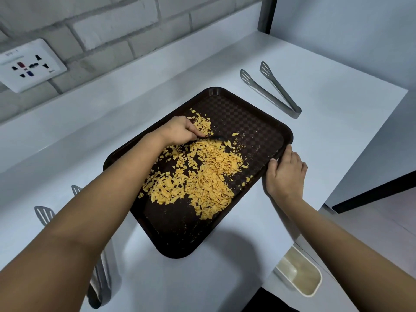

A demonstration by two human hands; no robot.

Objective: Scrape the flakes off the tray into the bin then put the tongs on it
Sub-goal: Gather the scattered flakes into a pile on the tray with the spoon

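White counter fills most of the view, backed by a pale painted brick wall that carries one socket plate at the upper left. One dark brown tray with a checkered bottom lies slantwise on the counter, its right edge close to the counter's edge. One cream bin sits low beyond that edge, at the lower right, open at the top.

Two pairs of metal tongs are in sight. One pair lies on the counter past the tray's far right corner, arms spread, clear of the tray. The other pair lies at the left, largely hidden under the left forearm.

One broad heap of yellow flakes covers the middle of the tray, with stray bits scattered toward the far end and crumbs on the near end.

The left hand reaches over the tray's far part, fingers curled shut around the handle of one small dark utensil, whose tip lies among the flakes just right of the fingertips. Which kind of utensil it is cannot be told. The right hand grips the tray's right rim, thumb on top of the rim, fingers wrapped over its outer side; the heap lies just to the left of that thumb, not touching it.
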